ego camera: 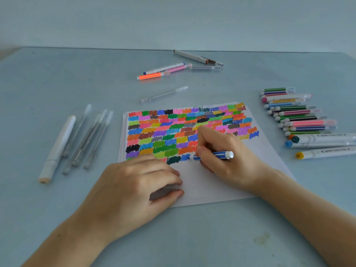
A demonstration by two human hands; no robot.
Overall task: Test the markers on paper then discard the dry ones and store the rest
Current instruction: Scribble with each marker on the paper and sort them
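Observation:
A white sheet of paper (221, 182) lies in the middle of the table, its upper part filled with rows of coloured scribble patches. My right hand (223, 153) grips a blue-and-white striped marker (213, 155), tip pointing left and touching the paper beside a fresh blue patch (185, 157). My left hand (138, 182) rests on the paper's lower left corner with fingers curled around a small clear object, probably the marker's cap (163, 191). A pile of striped and thick markers (300, 118) lies to the right.
Several clear pens and a thick white marker (57, 147) lie at the left. A few more pens, one orange (152, 75), lie at the back centre, with a single clear pen (163, 94) nearer the paper. The table's far edge meets a pale wall.

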